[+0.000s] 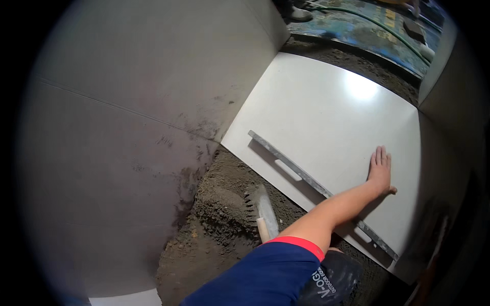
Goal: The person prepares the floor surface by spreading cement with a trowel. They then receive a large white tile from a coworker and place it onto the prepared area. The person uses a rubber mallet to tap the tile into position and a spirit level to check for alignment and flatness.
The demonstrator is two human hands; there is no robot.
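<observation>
My left hand (380,171) lies flat on a large white floor tile (326,112), palm down, its fingers stretched out toward the far side. Under my bare forearm, a long grey spirit level (291,166) with slots in it rests on the tile near its closest edge, crossing it slantwise. A trowel (266,206) with a light handle lies on the grey mortar bed (219,204) just short of the tile, left of my arm. Nothing shows of my right hand.
Large grey wall panels (127,102), smeared with mortar low down, rise on the left. Another wall (449,148) stands close on the right. Beyond the tile are a strip of mortar (352,53) and a green hose (372,23). My dark-clad knee (332,280) is near the tile's edge.
</observation>
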